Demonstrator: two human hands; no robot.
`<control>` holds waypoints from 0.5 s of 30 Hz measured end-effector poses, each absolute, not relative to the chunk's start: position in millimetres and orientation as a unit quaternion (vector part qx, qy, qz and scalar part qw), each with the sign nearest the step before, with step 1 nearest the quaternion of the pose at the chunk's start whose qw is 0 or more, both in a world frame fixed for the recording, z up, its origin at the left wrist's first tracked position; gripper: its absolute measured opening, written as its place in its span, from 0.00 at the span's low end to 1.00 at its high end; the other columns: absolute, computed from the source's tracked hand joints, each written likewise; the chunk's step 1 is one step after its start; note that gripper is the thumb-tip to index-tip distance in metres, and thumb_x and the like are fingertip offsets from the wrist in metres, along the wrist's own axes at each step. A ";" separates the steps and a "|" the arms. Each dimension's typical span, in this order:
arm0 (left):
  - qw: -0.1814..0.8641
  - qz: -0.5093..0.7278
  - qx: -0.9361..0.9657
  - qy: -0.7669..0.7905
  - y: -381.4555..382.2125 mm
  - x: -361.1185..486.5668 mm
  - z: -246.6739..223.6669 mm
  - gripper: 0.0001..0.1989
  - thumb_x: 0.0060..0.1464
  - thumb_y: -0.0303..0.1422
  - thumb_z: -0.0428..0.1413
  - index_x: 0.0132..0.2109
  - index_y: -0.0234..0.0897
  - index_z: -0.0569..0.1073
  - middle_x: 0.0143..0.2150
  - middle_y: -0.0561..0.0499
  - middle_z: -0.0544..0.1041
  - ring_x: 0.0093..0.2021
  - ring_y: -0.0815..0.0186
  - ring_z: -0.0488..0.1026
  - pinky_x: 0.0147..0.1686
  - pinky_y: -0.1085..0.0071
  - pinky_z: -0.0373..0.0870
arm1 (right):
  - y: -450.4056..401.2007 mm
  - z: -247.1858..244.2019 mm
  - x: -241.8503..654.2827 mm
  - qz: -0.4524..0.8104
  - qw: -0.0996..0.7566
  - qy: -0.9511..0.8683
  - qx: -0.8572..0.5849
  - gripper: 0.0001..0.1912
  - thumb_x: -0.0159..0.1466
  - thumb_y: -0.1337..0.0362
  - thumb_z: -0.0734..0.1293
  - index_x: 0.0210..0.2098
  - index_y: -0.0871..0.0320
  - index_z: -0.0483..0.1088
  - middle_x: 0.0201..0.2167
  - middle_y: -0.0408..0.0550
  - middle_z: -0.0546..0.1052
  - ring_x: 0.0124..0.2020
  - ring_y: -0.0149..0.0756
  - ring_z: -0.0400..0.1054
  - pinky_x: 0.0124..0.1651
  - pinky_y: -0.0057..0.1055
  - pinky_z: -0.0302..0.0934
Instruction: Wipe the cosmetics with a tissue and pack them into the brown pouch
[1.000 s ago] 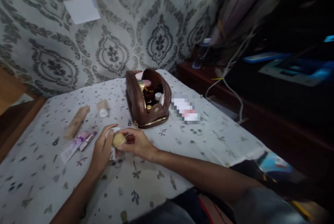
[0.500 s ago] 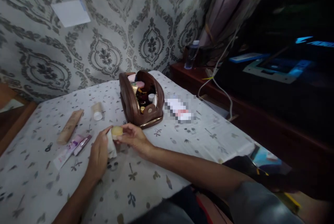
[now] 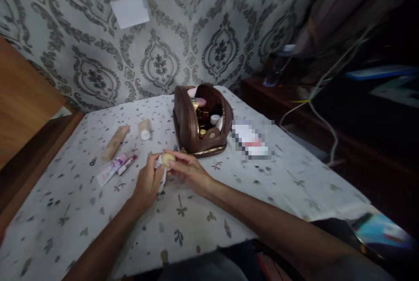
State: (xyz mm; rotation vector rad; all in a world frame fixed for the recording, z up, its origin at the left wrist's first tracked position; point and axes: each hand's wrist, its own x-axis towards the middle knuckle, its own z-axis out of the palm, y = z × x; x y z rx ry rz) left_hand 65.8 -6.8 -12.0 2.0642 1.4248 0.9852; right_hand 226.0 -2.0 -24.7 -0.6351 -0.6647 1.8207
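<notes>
My right hand [image 3: 191, 173] grips a small round jar with a pale yellow lid [image 3: 168, 159] over the front part of the table. A crumpled white tissue [image 3: 161, 181] is pinched in my left hand [image 3: 149, 180] and pressed against the jar's left side. Just behind my hands, an unzipped brown leather cosmetic bag [image 3: 186, 119] stands on the cloth with several bottles and a white-capped container [image 3: 215, 119] inside. Left of my hands lie a beige tube [image 3: 115, 143], a small white-capped beige tube [image 3: 144, 129], a white and purple tube [image 3: 111, 169] and a slim pinkish tube [image 3: 127, 165].
A patterned white cloth [image 3: 196, 215] covers the table. Right of the bag lies a blurred-out white item [image 3: 250, 139]. A water bottle [image 3: 278, 66] and a white cable [image 3: 327, 128] are at the right, a wooden panel [image 3: 26, 102] at the left.
The camera has turned left, so everything appears farther right. The jar's lid now faces more toward me, with the tissue still against its side.
</notes>
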 end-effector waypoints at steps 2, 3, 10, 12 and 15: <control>0.214 0.371 0.734 0.527 -4.9 64.4 -10.0 0.14 0.64 0.43 0.45 0.45 0.38 0.68 0.27 0.55 0.74 0.26 0.64 0.71 0.28 0.70 0.66 | -0.9 -26.5 226.3 0.784 0.504 -0.263 -0.250 0.30 0.43 0.58 0.83 0.46 0.55 0.79 0.38 0.42 0.80 0.35 0.27 0.72 0.38 0.25 0.66; 0.210 0.379 0.730 0.528 -3.5 63.7 -9.4 0.13 0.64 0.42 0.46 0.42 0.39 0.68 0.25 0.56 0.73 0.24 0.65 0.69 0.27 0.71 0.64 | -0.2 -27.4 226.3 0.791 0.498 -0.258 -0.245 0.31 0.43 0.59 0.83 0.46 0.56 0.78 0.37 0.42 0.80 0.35 0.27 0.72 0.37 0.24 0.66; 0.224 0.403 0.731 0.503 0.9 62.8 -8.9 0.14 0.66 0.41 0.44 0.43 0.38 0.69 0.27 0.55 0.74 0.27 0.66 0.70 0.30 0.71 0.65 | 0.9 -28.7 223.2 0.795 0.502 -0.230 -0.251 0.23 0.44 0.59 0.84 0.32 0.59 0.72 0.29 0.41 0.79 0.29 0.25 0.72 0.33 0.22 0.66; 0.226 0.388 0.748 0.489 0.7 62.8 -10.7 0.17 0.66 0.41 0.44 0.51 0.35 0.69 0.36 0.50 0.78 0.32 0.65 0.74 0.35 0.70 0.68 | 0.9 -27.3 223.1 0.789 0.512 -0.232 -0.250 0.21 0.44 0.59 0.83 0.32 0.59 0.74 0.30 0.40 0.78 0.30 0.24 0.71 0.35 0.22 0.66; 0.209 0.367 0.776 0.469 -0.4 63.1 -13.5 0.21 0.64 0.42 0.47 0.59 0.34 0.66 0.49 0.44 0.79 0.41 0.62 0.76 0.43 0.68 0.70 | 0.7 -24.9 224.0 0.780 0.519 -0.245 -0.247 0.21 0.46 0.59 0.83 0.36 0.59 0.78 0.33 0.41 0.78 0.33 0.25 0.70 0.38 0.22 0.66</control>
